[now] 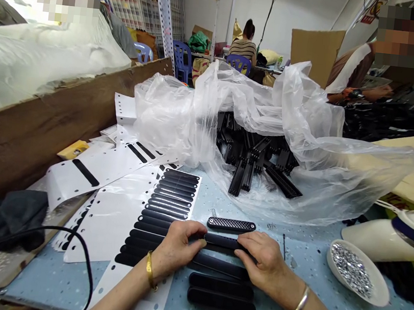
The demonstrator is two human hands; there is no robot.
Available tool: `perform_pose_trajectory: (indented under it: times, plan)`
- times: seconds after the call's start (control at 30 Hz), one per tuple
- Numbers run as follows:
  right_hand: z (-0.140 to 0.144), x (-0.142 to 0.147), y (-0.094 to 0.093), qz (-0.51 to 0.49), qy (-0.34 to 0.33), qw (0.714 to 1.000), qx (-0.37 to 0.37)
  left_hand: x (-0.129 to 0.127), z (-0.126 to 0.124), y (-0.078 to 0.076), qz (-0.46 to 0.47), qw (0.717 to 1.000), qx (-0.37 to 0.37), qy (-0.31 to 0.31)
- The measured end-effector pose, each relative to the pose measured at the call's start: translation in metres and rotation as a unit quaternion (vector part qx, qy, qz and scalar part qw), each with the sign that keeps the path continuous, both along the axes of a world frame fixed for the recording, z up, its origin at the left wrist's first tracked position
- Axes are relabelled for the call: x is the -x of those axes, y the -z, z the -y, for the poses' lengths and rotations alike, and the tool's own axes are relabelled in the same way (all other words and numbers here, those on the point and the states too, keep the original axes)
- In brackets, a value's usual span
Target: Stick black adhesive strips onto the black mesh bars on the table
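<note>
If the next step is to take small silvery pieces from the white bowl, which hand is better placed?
Probably the right hand: it is nearer the white bowl. The left hand is farther, with the right hand between. Both hands hold one black strip, so the right would release first.

Workshop, bagged black parts, bowl of metal pieces, seated co-worker
</note>
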State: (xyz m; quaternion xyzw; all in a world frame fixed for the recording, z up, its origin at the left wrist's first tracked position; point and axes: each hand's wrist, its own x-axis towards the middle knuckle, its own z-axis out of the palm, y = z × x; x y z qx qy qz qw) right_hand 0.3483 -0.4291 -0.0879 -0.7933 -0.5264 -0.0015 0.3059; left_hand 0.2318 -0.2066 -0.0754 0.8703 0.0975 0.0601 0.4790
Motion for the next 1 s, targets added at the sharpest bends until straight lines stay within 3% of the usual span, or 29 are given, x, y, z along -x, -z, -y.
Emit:
perform_pose_trajectory:
  times: [1.0]
  plan:
    - [0.0016, -0.0012, -0.0016, 0.011, -0.003, 1.000, 0.012, 0.0010, 0.0004, 0.0006, 0.009, 1.000, -0.005, 0.008]
